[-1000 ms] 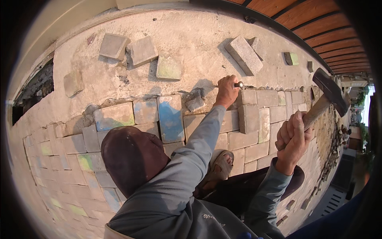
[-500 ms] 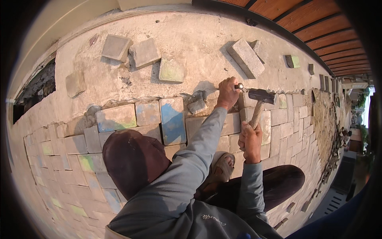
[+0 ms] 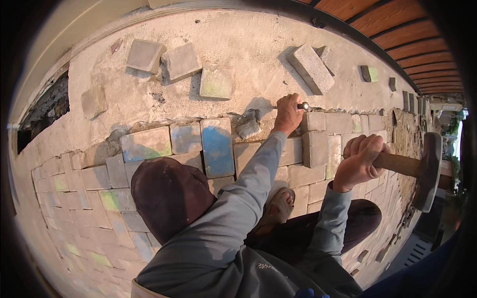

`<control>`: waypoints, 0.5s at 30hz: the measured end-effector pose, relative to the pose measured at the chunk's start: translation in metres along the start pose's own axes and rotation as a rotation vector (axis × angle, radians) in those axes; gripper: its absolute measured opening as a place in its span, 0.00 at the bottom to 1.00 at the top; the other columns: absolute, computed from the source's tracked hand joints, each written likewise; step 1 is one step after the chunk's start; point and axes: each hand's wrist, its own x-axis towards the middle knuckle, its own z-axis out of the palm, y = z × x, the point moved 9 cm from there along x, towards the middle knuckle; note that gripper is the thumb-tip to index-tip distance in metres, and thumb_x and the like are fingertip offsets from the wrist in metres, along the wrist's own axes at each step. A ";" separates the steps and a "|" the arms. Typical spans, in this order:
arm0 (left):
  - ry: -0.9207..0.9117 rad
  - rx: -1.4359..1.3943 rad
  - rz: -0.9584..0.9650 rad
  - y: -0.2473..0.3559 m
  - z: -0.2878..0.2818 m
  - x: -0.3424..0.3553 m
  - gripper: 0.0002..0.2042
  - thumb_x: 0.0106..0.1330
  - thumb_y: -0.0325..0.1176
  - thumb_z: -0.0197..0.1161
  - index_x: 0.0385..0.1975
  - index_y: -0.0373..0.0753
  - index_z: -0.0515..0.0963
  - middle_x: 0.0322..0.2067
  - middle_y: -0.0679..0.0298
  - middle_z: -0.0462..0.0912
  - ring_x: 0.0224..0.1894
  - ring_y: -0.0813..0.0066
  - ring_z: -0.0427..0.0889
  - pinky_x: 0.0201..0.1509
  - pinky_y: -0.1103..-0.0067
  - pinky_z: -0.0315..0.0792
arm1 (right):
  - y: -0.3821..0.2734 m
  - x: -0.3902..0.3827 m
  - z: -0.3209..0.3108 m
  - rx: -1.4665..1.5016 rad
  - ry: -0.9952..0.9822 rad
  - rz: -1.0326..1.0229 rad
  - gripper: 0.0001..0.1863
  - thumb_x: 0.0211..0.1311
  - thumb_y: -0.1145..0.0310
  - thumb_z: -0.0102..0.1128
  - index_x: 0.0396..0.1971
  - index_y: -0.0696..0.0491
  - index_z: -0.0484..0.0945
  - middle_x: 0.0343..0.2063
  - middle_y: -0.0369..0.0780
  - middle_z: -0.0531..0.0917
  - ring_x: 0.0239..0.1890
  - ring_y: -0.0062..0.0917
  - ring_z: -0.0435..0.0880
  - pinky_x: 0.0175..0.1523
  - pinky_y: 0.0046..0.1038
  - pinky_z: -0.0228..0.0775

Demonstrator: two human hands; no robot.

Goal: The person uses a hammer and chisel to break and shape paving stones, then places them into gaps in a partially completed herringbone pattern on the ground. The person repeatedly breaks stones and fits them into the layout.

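Observation:
My left hand [image 3: 288,113] is closed round a metal chisel [image 3: 303,106] at the broken edge of the concrete strip [image 3: 248,54], beside a loose chunk of rubble [image 3: 248,129]. My right hand [image 3: 361,160] grips the wooden handle of a hammer [image 3: 426,171], whose heavy dark head is swung out to the right, away from the chisel. Just below and right of the chisel a grey paver [image 3: 314,149] sits among laid pavers, and a blue-stained paver [image 3: 216,149] lies left of my left forearm.
Several loose blocks [image 3: 311,68] lie along the concrete strip. A dark broken opening [image 3: 44,109] is at the left beside a wall edge [image 3: 74,35]. Wooden slats [image 3: 392,35] border the upper right. Rubble [image 3: 402,134] runs down the right. My knee [image 3: 360,218] is bent below.
My right hand brought the hammer in to the chisel, then swung it back out to the right, its head now lower than a second ago. My left hand has stayed about in place.

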 end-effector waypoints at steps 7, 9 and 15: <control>-0.010 0.006 -0.006 0.000 -0.001 0.000 0.11 0.56 0.24 0.67 0.36 0.40 0.74 0.35 0.57 0.80 0.44 0.50 0.79 0.52 0.60 0.68 | 0.079 -0.084 -0.048 -0.126 -0.342 0.988 0.07 0.72 0.68 0.59 0.34 0.49 0.70 0.13 0.24 0.61 0.10 0.07 0.55 0.13 0.17 0.44; -0.017 0.003 -0.022 -0.004 0.000 -0.002 0.10 0.57 0.25 0.66 0.36 0.39 0.73 0.35 0.56 0.80 0.44 0.49 0.79 0.52 0.59 0.69 | 0.027 -0.033 -0.044 -0.097 -0.275 0.722 0.09 0.73 0.68 0.59 0.32 0.49 0.70 0.14 0.24 0.60 0.11 0.07 0.53 0.12 0.18 0.44; 0.003 0.027 -0.035 -0.009 -0.011 0.001 0.09 0.58 0.25 0.65 0.36 0.38 0.73 0.35 0.54 0.79 0.43 0.47 0.78 0.51 0.58 0.69 | -0.151 0.153 -0.042 0.314 -0.247 -0.264 0.23 0.69 0.68 0.59 0.16 0.45 0.57 0.15 0.28 0.54 0.13 0.15 0.49 0.17 0.25 0.49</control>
